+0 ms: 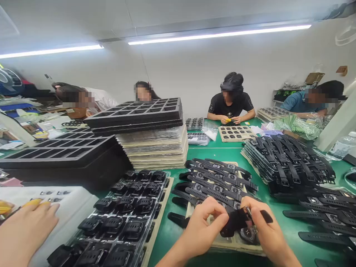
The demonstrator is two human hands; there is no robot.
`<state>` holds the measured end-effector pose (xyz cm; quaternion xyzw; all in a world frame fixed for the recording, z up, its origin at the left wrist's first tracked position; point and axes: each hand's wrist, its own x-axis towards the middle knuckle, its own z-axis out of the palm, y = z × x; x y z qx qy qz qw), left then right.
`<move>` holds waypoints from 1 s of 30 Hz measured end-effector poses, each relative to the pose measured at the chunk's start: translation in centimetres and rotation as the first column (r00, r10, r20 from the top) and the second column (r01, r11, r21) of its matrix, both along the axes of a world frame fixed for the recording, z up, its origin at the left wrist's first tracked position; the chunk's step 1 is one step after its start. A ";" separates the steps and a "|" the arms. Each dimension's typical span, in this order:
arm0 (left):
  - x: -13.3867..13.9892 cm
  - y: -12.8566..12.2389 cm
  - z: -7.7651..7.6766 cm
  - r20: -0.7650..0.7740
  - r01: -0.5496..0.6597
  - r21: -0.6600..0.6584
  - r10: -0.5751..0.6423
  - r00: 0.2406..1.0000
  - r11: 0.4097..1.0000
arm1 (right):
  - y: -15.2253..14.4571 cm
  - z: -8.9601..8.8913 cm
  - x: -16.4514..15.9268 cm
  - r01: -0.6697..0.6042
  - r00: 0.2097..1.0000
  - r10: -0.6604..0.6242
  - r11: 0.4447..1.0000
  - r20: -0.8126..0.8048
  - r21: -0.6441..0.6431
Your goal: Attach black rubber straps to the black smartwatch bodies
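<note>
Low in the head view, my left hand pinches the edge of a black smartwatch. My right hand has its fingers closed round the strap side of the same watch. A small shiny metal part shows by the right fingertips, too blurred to name; a dark strap end pokes out past them. Under both hands lies a beige tray with rows of black watches, sensor backs up and straps stretched out.
Left of my hands is a clear plastic tray of strapped watches. A co-worker's hand rests on white foam. Black foam trays top a tall tray stack. More watches are piled right. Several people sit opposite.
</note>
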<state>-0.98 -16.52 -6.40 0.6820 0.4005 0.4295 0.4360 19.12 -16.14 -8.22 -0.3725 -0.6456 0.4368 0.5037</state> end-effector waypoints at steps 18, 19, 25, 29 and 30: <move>0.8 0.2 0.2 -0.232 0.047 0.611 0.121 0.965 0.790 | -0.5 1.2 -2.9 0.230 0.972 -0.227 0.972 0.058 -0.047; 0.8 0.1 0.2 -0.221 0.051 0.589 0.101 0.970 0.807 | -0.7 1.2 -2.9 0.242 0.970 -0.242 0.965 0.014 -0.101; 0.6 0.0 0.2 -0.151 0.039 0.488 0.040 0.988 0.872 | -0.7 1.2 -3.1 0.280 0.945 -0.311 0.930 -0.103 -0.240; 0.8 -0.2 -0.4 -0.101 0.027 0.338 0.007 0.995 0.941 | -0.9 0.5 -2.9 0.204 0.979 -0.203 0.966 0.025 -0.162; 0.9 -0.1 -0.7 -0.037 -0.002 0.261 0.012 0.999 0.965 | -1.1 0.3 -2.8 0.167 0.986 -0.164 0.975 0.038 -0.143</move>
